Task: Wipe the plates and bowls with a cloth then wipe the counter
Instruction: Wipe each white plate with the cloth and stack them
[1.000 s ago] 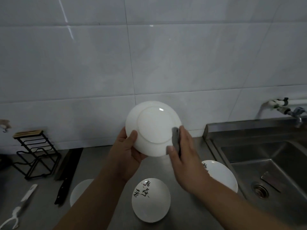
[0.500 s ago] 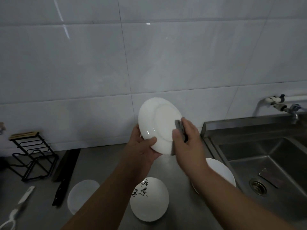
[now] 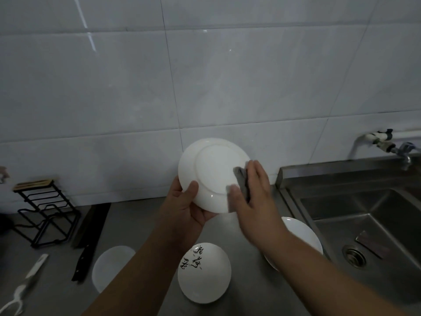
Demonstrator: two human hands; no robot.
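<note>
Plate (image 3: 211, 169) is held up over the worktop (image 3: 136, 224). It is gripped at the lower-left rim by the left hand (image 3: 184, 206), with the thumb laid on the underside and the fingers curled behind. Half a second ago it was angled almost edge-on; now the underside is turned back square to the camera. Grey cloth (image 3: 241, 179) is pinched at the right rim by the right hand (image 3: 250, 190), thumb on the near face, fingers reaching past the edge, hand blurred. Judged: underside wiping is under way, and the worktop wipe is not yet begun.

Below the plate a lettered bowl (image 3: 205, 277) is seen, and left of it a plain bowl (image 3: 109, 265), partly covered by the left forearm. A white dish (image 3: 300, 233) is half hidden under the right forearm, just beside the sink (image 3: 364, 224). The set-down space under the plate is crowded by these three. Further left a peeler (image 3: 25, 283), a knife (image 3: 84, 247) and a wire rack (image 3: 45, 213) are noted, all to be worked around later. A tap (image 3: 391, 147) is mounted on the tiled wall behind.
</note>
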